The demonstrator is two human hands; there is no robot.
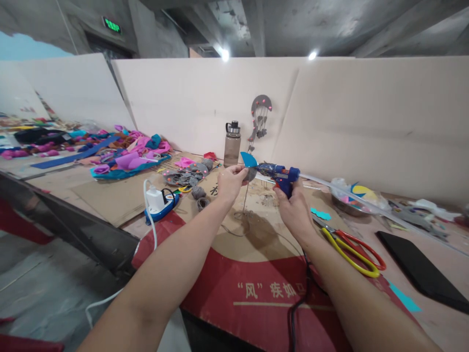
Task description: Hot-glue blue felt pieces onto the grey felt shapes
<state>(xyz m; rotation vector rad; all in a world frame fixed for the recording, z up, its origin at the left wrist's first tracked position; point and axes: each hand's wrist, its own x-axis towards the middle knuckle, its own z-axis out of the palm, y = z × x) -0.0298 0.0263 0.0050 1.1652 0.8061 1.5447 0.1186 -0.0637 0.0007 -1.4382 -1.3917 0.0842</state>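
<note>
My left hand (pixel 231 183) pinches a small blue felt piece (pixel 249 159) with a grey round piece (pixel 250 174) just below it, above the cardboard. A grey string hangs from there and curls on the cardboard (pixel 227 244). In my right hand (pixel 293 208) is a blue glue gun (pixel 280 175), its nozzle pointing left and close to the blue felt; whether it touches cannot be made out. A black cord runs down from beneath my right wrist.
Behind my hands stand a bottle (pixel 232 144) and a grey hanging ornament (pixel 261 105). Scissors (pixel 351 252), a black phone (pixel 421 269) and a metal bowl (pixel 350 206) lie right. At left are a power strip (pixel 161 210), yarn balls (pixel 198 192) and felt scraps (pixel 134 159).
</note>
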